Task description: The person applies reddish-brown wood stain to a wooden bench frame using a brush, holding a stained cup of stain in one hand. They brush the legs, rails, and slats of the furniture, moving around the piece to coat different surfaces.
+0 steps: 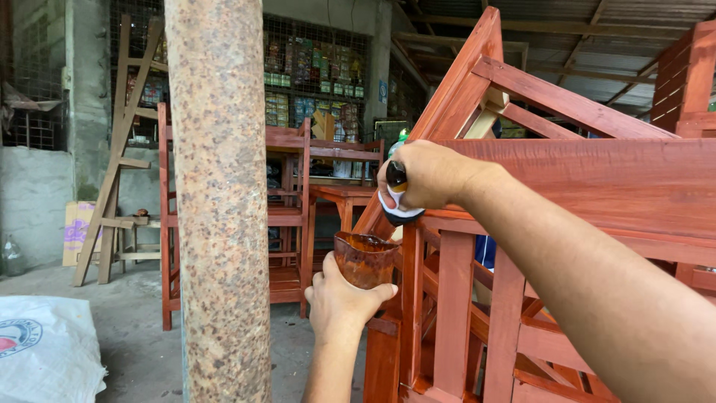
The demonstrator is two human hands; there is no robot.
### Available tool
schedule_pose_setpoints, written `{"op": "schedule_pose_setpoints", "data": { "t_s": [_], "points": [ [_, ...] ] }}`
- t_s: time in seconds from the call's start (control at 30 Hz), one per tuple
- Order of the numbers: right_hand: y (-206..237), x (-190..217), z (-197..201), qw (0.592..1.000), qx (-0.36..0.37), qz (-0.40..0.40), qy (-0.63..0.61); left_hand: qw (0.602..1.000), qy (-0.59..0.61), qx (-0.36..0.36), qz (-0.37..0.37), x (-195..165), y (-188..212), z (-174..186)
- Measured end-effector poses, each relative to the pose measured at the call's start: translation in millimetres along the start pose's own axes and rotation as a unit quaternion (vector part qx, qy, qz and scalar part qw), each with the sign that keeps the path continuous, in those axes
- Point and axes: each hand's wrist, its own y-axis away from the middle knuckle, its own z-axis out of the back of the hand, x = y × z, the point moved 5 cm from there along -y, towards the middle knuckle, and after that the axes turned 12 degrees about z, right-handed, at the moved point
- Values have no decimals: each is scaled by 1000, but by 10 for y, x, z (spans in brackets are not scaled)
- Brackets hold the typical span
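My left hand (339, 302) holds a small cut-off plastic cup (364, 259) stained with brown-red liquid, just below the other hand. My right hand (425, 175) is closed on a brush or applicator with a dark handle and a white-and-black end (397, 205), held above the cup's mouth. Both hands are against the left side of a red-stained wooden frame (597, 186) with slats and sloping rails that fills the right half of the view.
A thick rusty post (220, 201) stands close at left centre. Behind it are red wooden chairs and a table (291, 216), a leaning ladder-like frame (112, 164), and mesh-fronted shelves of goods. A white sack (45, 351) lies at bottom left on concrete floor.
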Motion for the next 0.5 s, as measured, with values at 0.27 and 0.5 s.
{"op": "schedule_pose_setpoints", "data": {
  "t_s": [0.27,0.5],
  "points": [
    [-77,291,-499,985,57,99,133,999,14,-30,10,89,-103,28],
    [145,715,-1082,960,98,89,248,997,34,-64,22,205,-290,-31]
  ]
}}
